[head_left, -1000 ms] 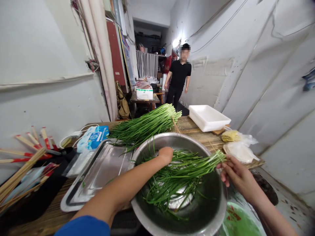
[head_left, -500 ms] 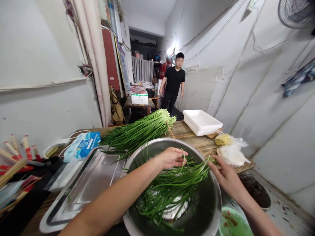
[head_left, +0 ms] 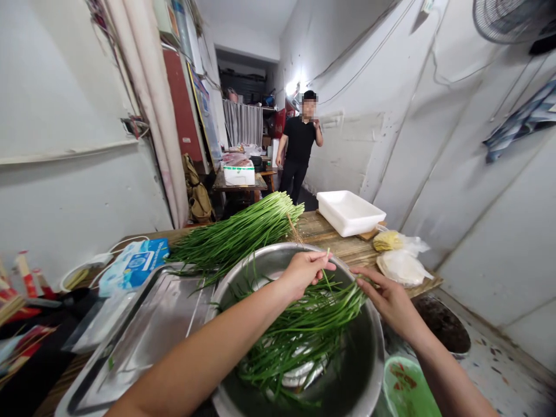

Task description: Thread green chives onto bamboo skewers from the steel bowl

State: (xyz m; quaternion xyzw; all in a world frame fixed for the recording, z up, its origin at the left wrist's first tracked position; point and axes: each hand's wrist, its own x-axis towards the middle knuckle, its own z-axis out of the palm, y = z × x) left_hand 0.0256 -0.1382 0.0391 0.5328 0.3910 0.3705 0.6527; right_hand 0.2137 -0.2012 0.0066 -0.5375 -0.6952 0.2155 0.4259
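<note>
A wide metal bowl (head_left: 372, 353) sits before me, holding a loose heap of long green garlic chives (head_left: 299, 341). Above it, my left hand (head_left: 306, 271) is closed in a pinch on a thin chive stalk whose pale end sticks up past the fingertips. My right hand (head_left: 384, 295) is at the bowl's right rim, its fingers at the gathered pale ends of the chives; the index finger reaches out towards my left hand. The thumb's grip is partly hidden. Behind the bowl lies a large bundle of garlic chives (head_left: 243, 229).
A metal tray (head_left: 152, 336) and blue tissue pack (head_left: 139, 263) are at left. A white foam box (head_left: 351, 213) and plastic bags (head_left: 403, 266) stand at right. Below is a green-lined bucket (head_left: 408, 385). A person (head_left: 300, 142) in black stands behind the table.
My right hand has shifted left over the chive ends, its index finger stretching nearer to my left hand. The person at the back has raised one hand. The view has swung slightly right.
</note>
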